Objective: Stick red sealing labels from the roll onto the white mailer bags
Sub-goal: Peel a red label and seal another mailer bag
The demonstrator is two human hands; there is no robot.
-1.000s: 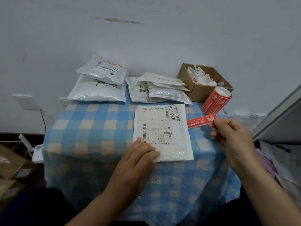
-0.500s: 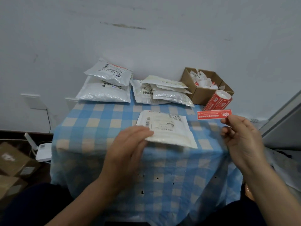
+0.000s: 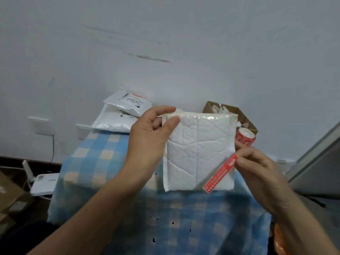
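My left hand [image 3: 149, 140] pinches the top left corner of a white padded mailer bag [image 3: 196, 151] and holds it upright above the table, its plain back side toward me. My right hand [image 3: 257, 166] pinches one end of a loose red sealing label [image 3: 219, 174], which hangs slanted in front of the bag's lower right corner. The red label roll [image 3: 245, 138] stands on the table just behind the bag's right edge. Two more white mailer bags [image 3: 119, 115] lie stacked at the back left.
A blue-checked cloth covers the small table [image 3: 95, 162], which stands against a white wall. An open cardboard box [image 3: 244, 118] with crumpled white scraps sits at the back right. A grey panel [image 3: 316, 162] is on the right, and a white router [image 3: 44, 183] and cartons are on the floor at left.
My left hand has lifted the bag off the table and turned it over, back side facing me. My right hand brought the label down to the bag's lower right corner.
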